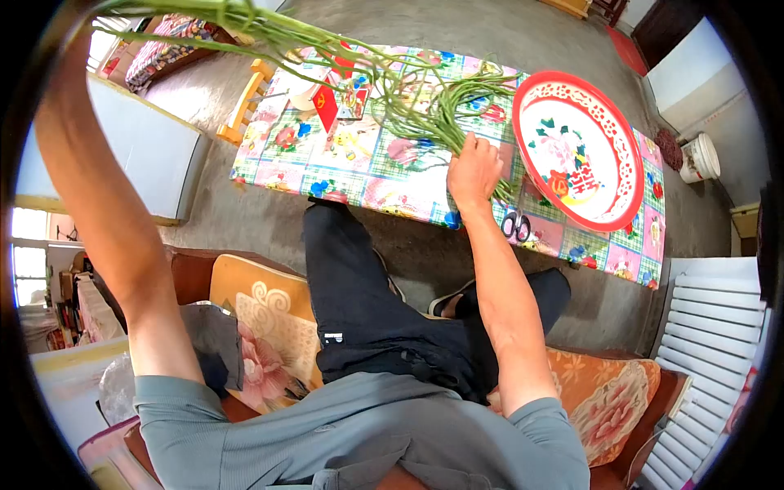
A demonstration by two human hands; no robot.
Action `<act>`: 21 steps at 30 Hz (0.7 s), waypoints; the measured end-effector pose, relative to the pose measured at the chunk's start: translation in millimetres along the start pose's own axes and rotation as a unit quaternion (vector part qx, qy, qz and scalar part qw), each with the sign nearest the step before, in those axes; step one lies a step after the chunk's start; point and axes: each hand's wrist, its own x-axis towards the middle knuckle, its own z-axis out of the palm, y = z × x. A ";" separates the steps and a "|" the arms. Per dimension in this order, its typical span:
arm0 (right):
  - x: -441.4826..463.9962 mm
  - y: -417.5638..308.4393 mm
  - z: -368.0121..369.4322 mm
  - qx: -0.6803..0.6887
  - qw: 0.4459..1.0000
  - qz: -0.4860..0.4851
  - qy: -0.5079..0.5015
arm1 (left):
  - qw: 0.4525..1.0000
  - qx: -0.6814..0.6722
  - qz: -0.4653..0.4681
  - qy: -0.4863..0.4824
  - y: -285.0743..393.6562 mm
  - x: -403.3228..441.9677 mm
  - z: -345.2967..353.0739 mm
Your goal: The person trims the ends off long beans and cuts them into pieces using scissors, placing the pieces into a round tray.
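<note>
Fingers (482,148) of the right hand (475,173) curl over green stems (441,124), left arm (110,196) raised.

A red double-happiness character stands on the white inner floor of the red-rimmed basin (621,155), toward the side nearer the wearer and tilted to the view; it is the one piece of writing that can be read. The small red flag (326,109) on the table (269,167) bears a yellow hammer-and-sickle sign. On the dark trousers (359,286), a small white label (333,337) carries dark marks, too small to make out. The print on the little upright card (354,104) beside the flag is likewise illegible.
</note>
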 end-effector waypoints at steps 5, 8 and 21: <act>3.5 4.5 -0.6 0.015 1.000 0.019 -0.009 | 0.983 -0.108 0.010 -0.146 37.1 12.5 -83.1; 1.7 4.0 -4.1 0.018 1.000 0.006 -0.012 | 0.945 -0.255 -0.096 -0.180 57.6 14.4 -137.1; -16.1 22.4 -10.9 0.008 1.000 -0.022 -0.018 | 0.914 -0.278 -0.295 -0.024 85.8 -78.6 -251.1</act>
